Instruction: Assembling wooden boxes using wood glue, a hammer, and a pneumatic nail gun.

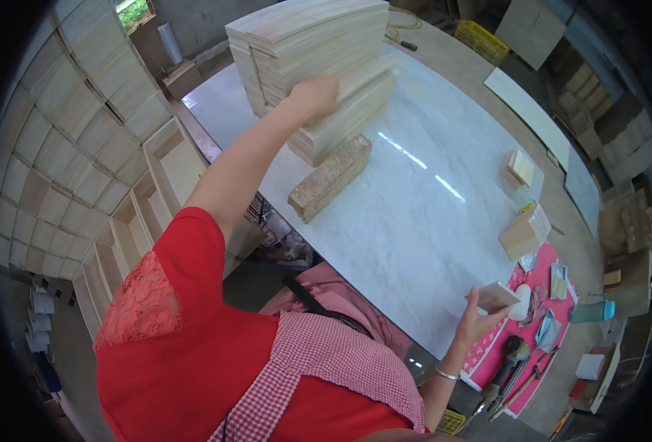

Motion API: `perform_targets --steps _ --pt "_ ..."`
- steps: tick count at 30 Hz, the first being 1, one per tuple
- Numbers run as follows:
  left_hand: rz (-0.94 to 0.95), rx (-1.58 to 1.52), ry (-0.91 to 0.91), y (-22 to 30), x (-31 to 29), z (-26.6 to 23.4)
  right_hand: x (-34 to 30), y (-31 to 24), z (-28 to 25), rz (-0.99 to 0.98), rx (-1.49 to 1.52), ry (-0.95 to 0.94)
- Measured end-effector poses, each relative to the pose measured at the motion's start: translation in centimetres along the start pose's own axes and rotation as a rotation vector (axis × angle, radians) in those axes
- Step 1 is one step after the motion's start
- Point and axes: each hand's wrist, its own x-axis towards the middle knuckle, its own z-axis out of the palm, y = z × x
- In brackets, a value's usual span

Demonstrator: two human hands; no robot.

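Observation:
My left hand (317, 97) is up against the stacked wooden boards, its fingers curled. The far side of the hand is hidden, so what it grips, if anything, does not show. Behind it rises a tall stack of pale wooden boards (318, 44); a lower stack of boards (355, 103) lies in front of that. A worn, rough brick-shaped block (331, 178) rests on the table beside the lower stack. At the right, my right hand (477, 323) is closed on a small flat rectangular piece (497, 295), pale on top, held above the table's edge.
The glossy marbled table (421, 228) spreads between my hands. Small wooden blocks (524, 232) stand near its right edge. A pink cloth (521, 368) carries a power tool (511, 353), a hammer and odds and ends beside a teal bottle (592, 311). Wooden drawers (131, 225) line the left.

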Motion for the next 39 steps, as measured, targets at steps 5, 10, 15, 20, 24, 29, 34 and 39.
perform_targets --steps 5,10,15,20,24,29,34,39 --pt "-0.107 -0.111 0.258 -0.6 0.0 -2.5 -2.7 -1.2 -1.6 0.147 -0.092 -0.023" --pt "0.11 -0.407 0.162 0.6 -3.2 -3.1 -4.1 -0.6 -2.4 0.206 -0.129 -0.006" --pt "0.196 -0.288 0.067 4.4 -6.8 -1.4 -4.9 0.9 -3.0 0.251 -0.052 0.024" --pt "0.531 0.153 -0.042 4.8 -10.2 2.7 -6.3 1.5 -2.5 0.162 0.128 0.062" --pt "0.765 0.215 0.127 2.7 -11.8 5.0 -7.2 -1.2 -1.2 0.186 0.263 0.081" --pt "0.847 -0.008 0.243 4.6 -14.0 6.5 -8.1 -1.8 -2.6 0.292 0.417 0.006" --pt "0.576 -0.903 -0.418 13.2 -21.9 8.9 -10.1 -3.1 -2.5 0.173 0.255 -0.113" --pt "0.194 -1.83 -1.109 19.1 -27.6 13.3 -11.0 -8.3 -0.8 -0.35 0.053 -0.124"
